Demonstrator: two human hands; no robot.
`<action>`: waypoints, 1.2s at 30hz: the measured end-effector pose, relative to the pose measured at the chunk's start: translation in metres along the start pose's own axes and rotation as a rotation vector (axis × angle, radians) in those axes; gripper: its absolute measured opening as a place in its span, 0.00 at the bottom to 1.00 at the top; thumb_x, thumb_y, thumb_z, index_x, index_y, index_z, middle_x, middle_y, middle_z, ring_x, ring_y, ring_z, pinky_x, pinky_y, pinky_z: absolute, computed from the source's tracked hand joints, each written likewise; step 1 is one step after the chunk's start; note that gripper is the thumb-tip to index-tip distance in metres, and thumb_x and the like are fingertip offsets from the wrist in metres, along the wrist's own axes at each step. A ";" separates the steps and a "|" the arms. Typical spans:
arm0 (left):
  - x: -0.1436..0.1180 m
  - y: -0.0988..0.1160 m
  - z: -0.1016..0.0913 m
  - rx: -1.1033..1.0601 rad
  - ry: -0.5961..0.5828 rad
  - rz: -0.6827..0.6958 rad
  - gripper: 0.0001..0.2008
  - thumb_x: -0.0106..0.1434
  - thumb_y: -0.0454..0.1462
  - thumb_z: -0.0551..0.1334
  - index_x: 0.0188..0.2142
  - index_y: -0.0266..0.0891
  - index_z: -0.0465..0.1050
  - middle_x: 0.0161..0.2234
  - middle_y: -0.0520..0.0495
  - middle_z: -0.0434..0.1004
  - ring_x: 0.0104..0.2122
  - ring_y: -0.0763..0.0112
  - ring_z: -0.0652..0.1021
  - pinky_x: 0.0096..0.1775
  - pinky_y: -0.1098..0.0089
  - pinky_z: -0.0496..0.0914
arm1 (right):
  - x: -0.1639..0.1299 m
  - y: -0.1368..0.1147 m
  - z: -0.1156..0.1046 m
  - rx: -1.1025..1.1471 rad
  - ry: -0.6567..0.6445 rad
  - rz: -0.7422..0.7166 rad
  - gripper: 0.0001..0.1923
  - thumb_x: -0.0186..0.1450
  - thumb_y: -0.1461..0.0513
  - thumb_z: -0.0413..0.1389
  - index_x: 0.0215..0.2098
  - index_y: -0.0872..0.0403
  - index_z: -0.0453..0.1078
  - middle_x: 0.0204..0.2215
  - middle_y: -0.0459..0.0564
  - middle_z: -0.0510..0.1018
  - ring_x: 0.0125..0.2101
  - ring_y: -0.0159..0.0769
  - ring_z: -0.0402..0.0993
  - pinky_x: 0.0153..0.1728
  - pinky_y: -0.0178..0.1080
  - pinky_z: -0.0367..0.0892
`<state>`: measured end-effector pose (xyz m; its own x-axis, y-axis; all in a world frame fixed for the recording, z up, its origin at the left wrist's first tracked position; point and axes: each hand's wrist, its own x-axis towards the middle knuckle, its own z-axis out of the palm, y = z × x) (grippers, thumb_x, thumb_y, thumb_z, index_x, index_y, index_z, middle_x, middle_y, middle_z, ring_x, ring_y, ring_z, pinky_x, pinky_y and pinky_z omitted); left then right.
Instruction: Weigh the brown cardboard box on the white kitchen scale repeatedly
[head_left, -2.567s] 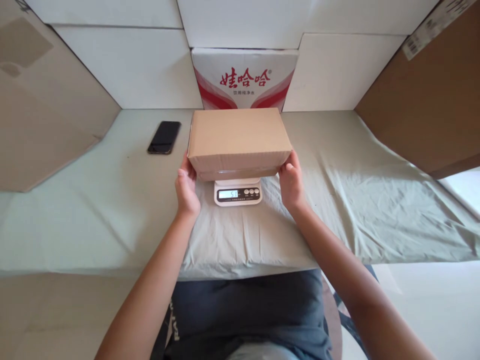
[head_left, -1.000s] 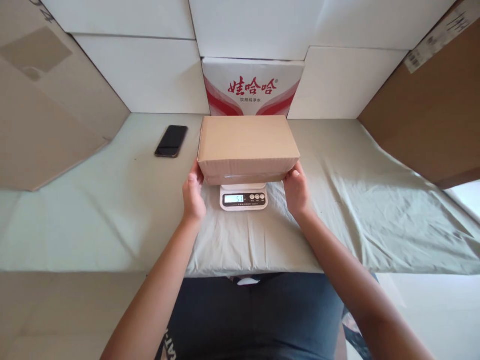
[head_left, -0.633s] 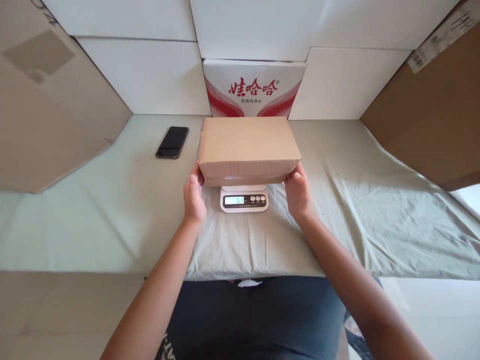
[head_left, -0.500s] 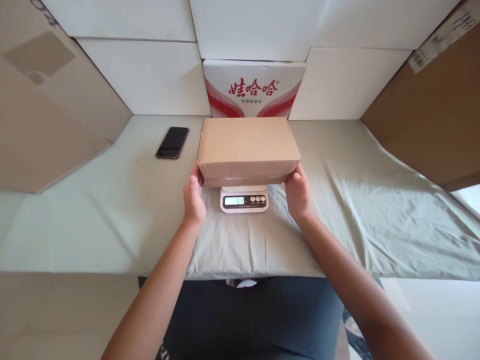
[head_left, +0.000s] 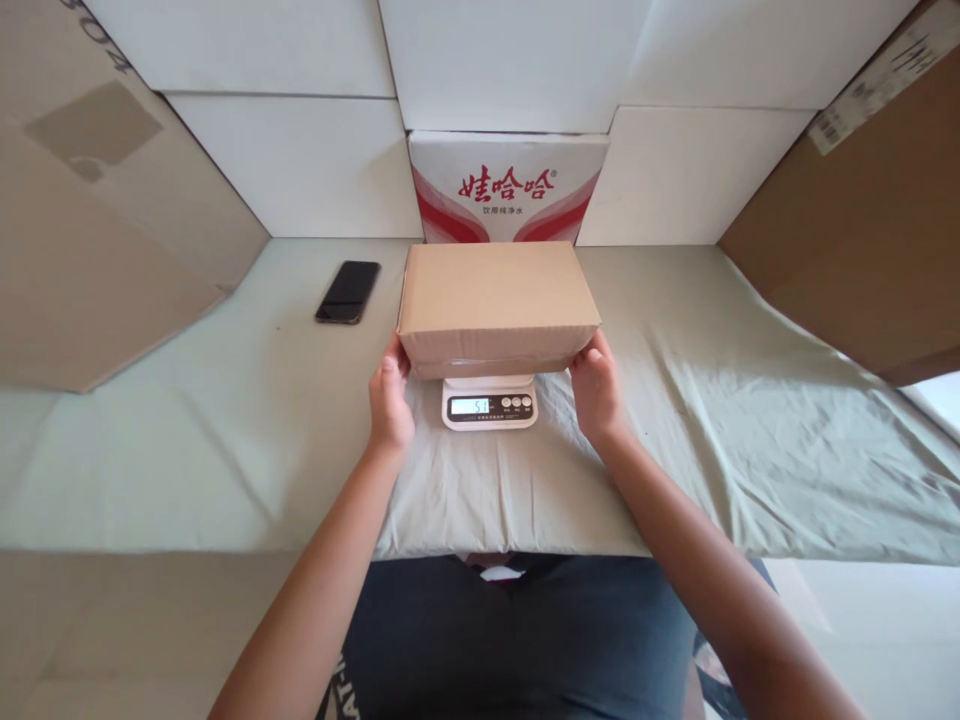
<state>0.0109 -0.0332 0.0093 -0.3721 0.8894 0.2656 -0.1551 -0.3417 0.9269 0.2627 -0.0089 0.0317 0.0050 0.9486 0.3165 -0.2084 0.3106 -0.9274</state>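
Head view (the only view): two bare hands hold one closed cardboard box (head_left: 499,288) directly over one white digital scale (head_left: 490,424), which stands on a cloth-covered tabletop (head_left: 187,430). The left hand (head_left: 391,408) bears on the box's left end and the right hand (head_left: 598,395) on its right end; on each, the fingers (head_left: 396,350) are partly bent around the lower near corner, gripping the box between the hands, while their tips are hidden. Contact between box and scale is also hidden, so how much weight the hands carry cannot be told. The lit display (head_left: 470,407) appears to read 51, beside three round buttons (head_left: 516,402). Step in hand, as judged: steadying the box at the scale; the next move would call for both hands acting evenly, with the box level and the display unobstructed. Count: one box; one scale; two hands; one dark smartphone (head_left: 349,292), flat at the left; two large brown cartons, a left carton (head_left: 135,260) and a right carton (head_left: 862,230); one red-and-white printed carton (head_left: 506,190) behind the box; at least four white panels (head_left: 292,165) at the rear.
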 end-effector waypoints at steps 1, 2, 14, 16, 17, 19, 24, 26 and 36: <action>0.000 0.000 0.000 0.001 0.002 -0.002 0.38 0.64 0.66 0.57 0.60 0.44 0.78 0.67 0.39 0.74 0.70 0.48 0.70 0.71 0.53 0.62 | 0.000 -0.001 0.000 0.007 -0.003 -0.001 0.25 0.67 0.45 0.53 0.58 0.42 0.72 0.63 0.47 0.77 0.65 0.51 0.70 0.66 0.52 0.67; 0.000 0.001 0.000 0.002 0.005 -0.004 0.38 0.64 0.66 0.57 0.60 0.44 0.78 0.67 0.38 0.74 0.70 0.48 0.69 0.71 0.52 0.62 | 0.000 -0.001 0.001 0.017 -0.007 -0.001 0.24 0.67 0.45 0.53 0.57 0.43 0.72 0.62 0.47 0.77 0.65 0.50 0.70 0.67 0.52 0.67; 0.001 0.000 -0.001 0.015 0.009 -0.021 0.41 0.62 0.68 0.57 0.60 0.43 0.77 0.66 0.36 0.75 0.70 0.46 0.69 0.71 0.50 0.62 | 0.002 0.006 -0.001 -0.007 -0.011 0.009 0.25 0.66 0.42 0.54 0.56 0.42 0.71 0.61 0.47 0.78 0.65 0.52 0.70 0.65 0.53 0.69; 0.001 0.001 -0.001 0.015 0.014 -0.024 0.41 0.62 0.68 0.57 0.60 0.43 0.77 0.66 0.37 0.75 0.70 0.46 0.69 0.71 0.50 0.62 | 0.002 0.008 -0.002 -0.018 -0.008 0.009 0.26 0.66 0.41 0.54 0.57 0.42 0.71 0.61 0.47 0.78 0.65 0.52 0.70 0.65 0.53 0.69; 0.001 0.002 0.000 0.015 0.013 -0.023 0.40 0.62 0.68 0.57 0.60 0.43 0.77 0.66 0.37 0.75 0.70 0.46 0.69 0.71 0.50 0.62 | 0.002 0.008 -0.002 -0.016 -0.006 0.010 0.26 0.66 0.41 0.54 0.57 0.42 0.71 0.61 0.47 0.78 0.65 0.52 0.70 0.65 0.53 0.70; 0.000 0.002 0.000 0.013 0.009 -0.017 0.40 0.62 0.67 0.57 0.60 0.43 0.77 0.65 0.37 0.75 0.70 0.46 0.70 0.71 0.50 0.62 | 0.003 0.009 -0.003 -0.002 0.000 0.012 0.25 0.66 0.42 0.55 0.56 0.42 0.72 0.61 0.47 0.78 0.66 0.52 0.69 0.65 0.53 0.70; 0.000 0.001 -0.001 0.017 0.002 -0.007 0.39 0.64 0.67 0.57 0.60 0.42 0.77 0.65 0.36 0.76 0.69 0.46 0.71 0.70 0.51 0.63 | 0.003 0.007 -0.002 0.034 -0.004 0.015 0.25 0.66 0.44 0.55 0.57 0.42 0.71 0.63 0.47 0.77 0.68 0.52 0.68 0.67 0.54 0.68; -0.001 0.000 -0.001 0.017 0.002 0.001 0.39 0.65 0.66 0.56 0.60 0.42 0.77 0.65 0.36 0.76 0.69 0.47 0.70 0.70 0.52 0.63 | 0.002 0.005 -0.001 0.030 0.001 0.023 0.26 0.66 0.43 0.55 0.58 0.42 0.71 0.64 0.47 0.76 0.69 0.52 0.66 0.67 0.54 0.68; 0.000 -0.002 -0.003 0.016 0.004 0.007 0.38 0.64 0.66 0.57 0.59 0.42 0.78 0.64 0.38 0.77 0.69 0.48 0.72 0.69 0.53 0.65 | 0.002 0.010 -0.001 0.082 -0.003 0.022 0.23 0.66 0.45 0.57 0.55 0.43 0.74 0.61 0.45 0.79 0.71 0.53 0.63 0.70 0.54 0.65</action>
<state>0.0083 -0.0333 0.0063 -0.3769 0.8856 0.2715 -0.1375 -0.3433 0.9291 0.2612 -0.0037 0.0231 -0.0037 0.9548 0.2973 -0.2879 0.2837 -0.9147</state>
